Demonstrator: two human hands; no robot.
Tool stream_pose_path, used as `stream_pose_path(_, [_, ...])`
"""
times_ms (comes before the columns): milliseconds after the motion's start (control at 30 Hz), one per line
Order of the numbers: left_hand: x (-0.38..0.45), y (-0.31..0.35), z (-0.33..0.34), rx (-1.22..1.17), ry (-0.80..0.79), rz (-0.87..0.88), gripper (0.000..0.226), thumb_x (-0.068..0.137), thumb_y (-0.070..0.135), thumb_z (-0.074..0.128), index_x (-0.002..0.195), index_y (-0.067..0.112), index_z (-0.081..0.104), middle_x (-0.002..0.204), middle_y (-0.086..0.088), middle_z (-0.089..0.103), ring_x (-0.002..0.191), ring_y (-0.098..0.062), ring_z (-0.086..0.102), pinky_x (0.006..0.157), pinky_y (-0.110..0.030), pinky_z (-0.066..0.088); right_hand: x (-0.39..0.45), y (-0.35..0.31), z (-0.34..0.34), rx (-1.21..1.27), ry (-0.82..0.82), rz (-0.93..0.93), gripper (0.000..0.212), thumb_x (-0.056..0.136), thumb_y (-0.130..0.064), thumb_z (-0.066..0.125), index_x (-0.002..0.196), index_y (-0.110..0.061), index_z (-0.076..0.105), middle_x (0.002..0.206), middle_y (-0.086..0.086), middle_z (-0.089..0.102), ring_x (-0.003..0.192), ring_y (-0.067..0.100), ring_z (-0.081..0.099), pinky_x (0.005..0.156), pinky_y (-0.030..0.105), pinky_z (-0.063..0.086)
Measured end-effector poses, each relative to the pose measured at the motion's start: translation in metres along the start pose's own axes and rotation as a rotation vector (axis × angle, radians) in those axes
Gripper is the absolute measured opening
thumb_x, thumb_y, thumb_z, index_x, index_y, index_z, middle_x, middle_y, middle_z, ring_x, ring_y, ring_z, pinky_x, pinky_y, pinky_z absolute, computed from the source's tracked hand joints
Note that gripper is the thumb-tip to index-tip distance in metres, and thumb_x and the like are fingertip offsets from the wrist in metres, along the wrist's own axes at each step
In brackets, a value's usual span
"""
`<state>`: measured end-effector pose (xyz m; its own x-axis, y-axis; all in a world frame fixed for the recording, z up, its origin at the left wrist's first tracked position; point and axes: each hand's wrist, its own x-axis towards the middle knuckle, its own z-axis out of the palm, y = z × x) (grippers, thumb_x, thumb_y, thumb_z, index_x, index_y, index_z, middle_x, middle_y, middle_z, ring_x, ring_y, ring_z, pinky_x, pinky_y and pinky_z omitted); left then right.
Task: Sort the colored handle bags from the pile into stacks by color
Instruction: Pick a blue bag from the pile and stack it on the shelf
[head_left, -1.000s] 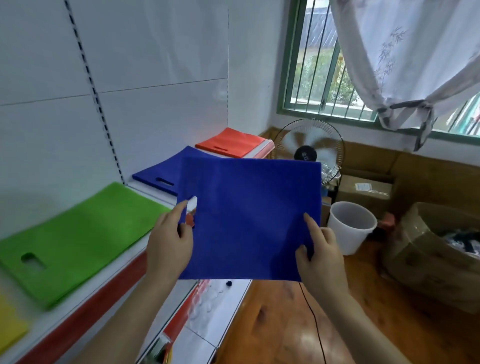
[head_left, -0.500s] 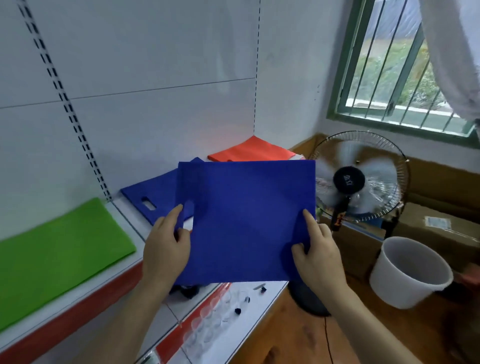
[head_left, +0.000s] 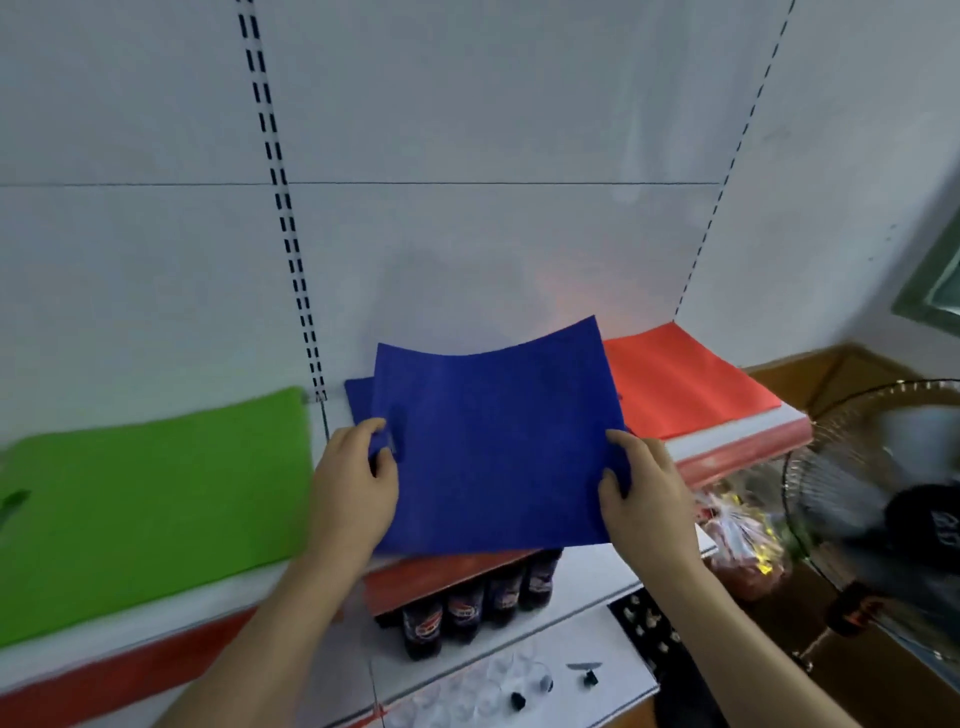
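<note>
Both hands, left and right, grasp a sagging blue bag.

Bright, even daylight, soft orange glow on the wall above centre, motion blur smearing the green bag at left and fan at right, wide-angle bending of edge lines

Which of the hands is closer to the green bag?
Left. The left hand grips the blue bag right beside the green bag; the right hand holds the blue bag's far edge.
</note>
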<state>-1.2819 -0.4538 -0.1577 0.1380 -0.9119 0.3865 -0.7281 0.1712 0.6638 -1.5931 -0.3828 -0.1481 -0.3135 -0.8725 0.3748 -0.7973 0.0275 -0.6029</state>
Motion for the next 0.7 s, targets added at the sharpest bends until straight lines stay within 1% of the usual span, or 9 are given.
stream_pose_path(67, [0.011,-0.001,0.005,0.034,0.012,-0.006,0.039,0.101,0.02,0.058,0.139,0.014,0.06,0.126,-0.006,0.061,0.101,-0.022,0.062,0.085,-0.038,0.052,0.026,0.0,0.01,0.0,-0.014,-0.033,0.049,0.098,-0.012,0.059,0.146,-0.023,0.055,0.138,-0.006,0.052,0.105,0.017,0.057,0.084,0.031,0.044])
stream_pose_path(133, [0.022,-0.004,0.01,0.096,0.003,-0.019,0.043,0.099,0.021,0.059,0.141,0.011,0.059,0.128,-0.009,0.061,0.107,-0.026,0.062,0.089,-0.041,0.053,0.05,0.002,0.021,0.0,-0.035,-0.054,0.05,0.098,-0.012,0.058,0.147,-0.02,0.054,0.138,-0.004,0.052,0.106,0.019,0.059,0.088,0.033,0.048])
stream_pose_path(200, [0.027,-0.007,0.016,0.18,-0.014,-0.057,0.047,0.097,0.022,0.06,0.142,0.008,0.058,0.127,-0.012,0.062,0.112,-0.03,0.061,0.093,-0.044,0.053,0.068,0.006,0.032,-0.019,-0.069,-0.077,0.051,0.097,-0.011,0.059,0.148,-0.017,0.055,0.14,-0.001,0.052,0.112,0.023,0.059,0.091,0.037,0.049])
stream_pose_path(300, [0.028,-0.005,0.024,0.36,-0.026,-0.078,0.047,0.094,0.025,0.061,0.137,0.006,0.061,0.121,-0.014,0.064,0.106,-0.035,0.062,0.091,-0.046,0.054,0.09,0.014,0.052,-0.062,-0.13,-0.144,0.051,0.097,-0.011,0.059,0.148,-0.013,0.054,0.14,0.001,0.052,0.119,0.028,0.058,0.093,0.043,0.054])
stream_pose_path(400, [0.027,-0.001,0.031,0.461,-0.032,-0.121,0.042,0.094,0.026,0.061,0.13,0.006,0.065,0.118,-0.013,0.065,0.102,-0.036,0.058,0.092,-0.047,0.051,0.109,0.025,0.07,-0.1,-0.193,-0.177,0.052,0.098,-0.014,0.058,0.149,-0.01,0.053,0.142,0.003,0.054,0.128,0.03,0.053,0.1,0.049,0.053])
stream_pose_path(467, [0.023,0.002,0.033,0.524,-0.032,-0.168,0.04,0.094,0.027,0.06,0.128,0.007,0.066,0.119,-0.011,0.065,0.104,-0.035,0.057,0.094,-0.047,0.05,0.116,0.029,0.078,-0.13,-0.248,-0.191,0.053,0.098,-0.02,0.059,0.15,-0.008,0.052,0.144,0.006,0.054,0.13,0.033,0.051,0.105,0.05,0.05])
stream_pose_path(567, [0.018,0.005,0.034,0.607,-0.026,-0.213,0.038,0.094,0.029,0.06,0.124,0.006,0.068,0.118,-0.012,0.066,0.103,-0.035,0.058,0.094,-0.046,0.05,0.122,0.032,0.084,-0.18,-0.319,-0.24,0.056,0.099,-0.032,0.061,0.146,-0.004,0.053,0.144,0.011,0.055,0.129,0.034,0.051,0.108,0.046,0.047])
stream_pose_path(633, [0.016,0.006,0.035,0.671,-0.032,-0.235,0.036,0.095,0.031,0.059,0.119,0.006,0.07,0.111,-0.012,0.069,0.097,-0.034,0.06,0.09,-0.045,0.051,0.125,0.034,0.087,-0.223,-0.342,-0.274,0.055,0.098,-0.041,0.059,0.139,-0.004,0.055,0.139,0.013,0.057,0.125,0.035,0.052,0.108,0.046,0.045])
stream_pose_path(700, [0.016,0.006,0.036,0.713,-0.052,-0.248,0.034,0.096,0.032,0.056,0.114,0.008,0.071,0.103,-0.011,0.071,0.091,-0.034,0.061,0.085,-0.043,0.052,0.125,0.036,0.091,-0.277,-0.348,-0.289,0.053,0.097,-0.053,0.053,0.125,-0.008,0.057,0.13,0.012,0.059,0.12,0.034,0.052,0.105,0.046,0.046])
